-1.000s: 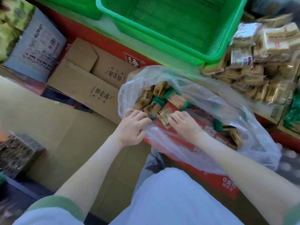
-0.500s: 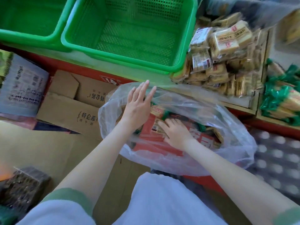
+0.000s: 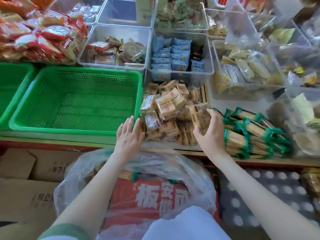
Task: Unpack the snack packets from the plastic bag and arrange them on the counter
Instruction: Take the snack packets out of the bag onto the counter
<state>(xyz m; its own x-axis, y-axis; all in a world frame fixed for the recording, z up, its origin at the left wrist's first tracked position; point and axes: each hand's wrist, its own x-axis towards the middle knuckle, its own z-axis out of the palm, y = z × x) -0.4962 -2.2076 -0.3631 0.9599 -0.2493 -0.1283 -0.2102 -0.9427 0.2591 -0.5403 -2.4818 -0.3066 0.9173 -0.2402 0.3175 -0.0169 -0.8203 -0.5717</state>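
hands [image 3: 129,135]: 2 | green baskets [image 3: 76,99]: 2 | plastic bag [image 3: 173,163]: 1 | snack packets [image 3: 170,103]: too many to count

White character "板" on red box [image 3: 149,198] inside bag.

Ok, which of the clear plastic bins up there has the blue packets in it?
The clear bin directly behind the tan snack pile, right of the green basket. It holds rows of light-blue packets; the neighbouring bins hold brown, red or yellowish packets.
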